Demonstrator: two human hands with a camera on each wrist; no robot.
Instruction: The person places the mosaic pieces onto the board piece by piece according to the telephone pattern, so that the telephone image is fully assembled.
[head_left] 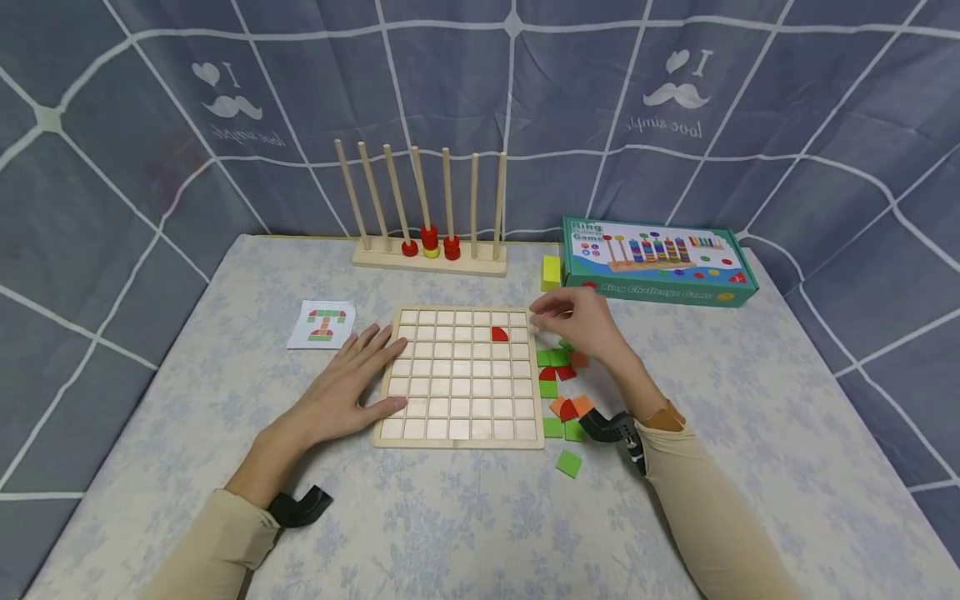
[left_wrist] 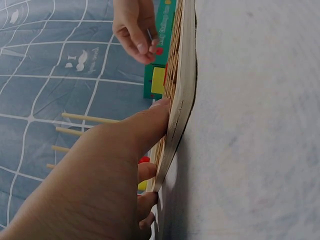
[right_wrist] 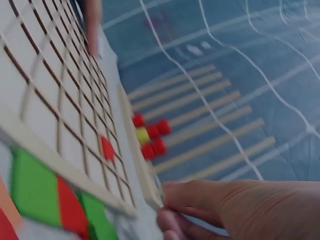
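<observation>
My left hand [head_left: 348, 383] lies flat with spread fingers on the left side of a square wooden grid board [head_left: 461, 444]; the left wrist view shows its thumb [left_wrist: 150, 122] on the board's edge. One red quarter-circle tile [head_left: 499, 334] sits in a cell near the board's upper right. My right hand [head_left: 581, 321] hovers at the upper right corner with fingers bent and tips close together; whether a tile is between them is unclear. Below it, loose green tiles [head_left: 552, 427], red quarter-circles [head_left: 547, 375] and orange tiles [head_left: 582, 406] lie along the board's right side.
Behind the board stands a wooden peg rack [head_left: 429, 260] with red and yellow rings on several pegs. A green game box [head_left: 660, 262] and a yellow block [head_left: 551, 273] are at the back right. Left of the board lies a pattern card [head_left: 321, 325]. One green tile [head_left: 568, 463] lies nearer the front.
</observation>
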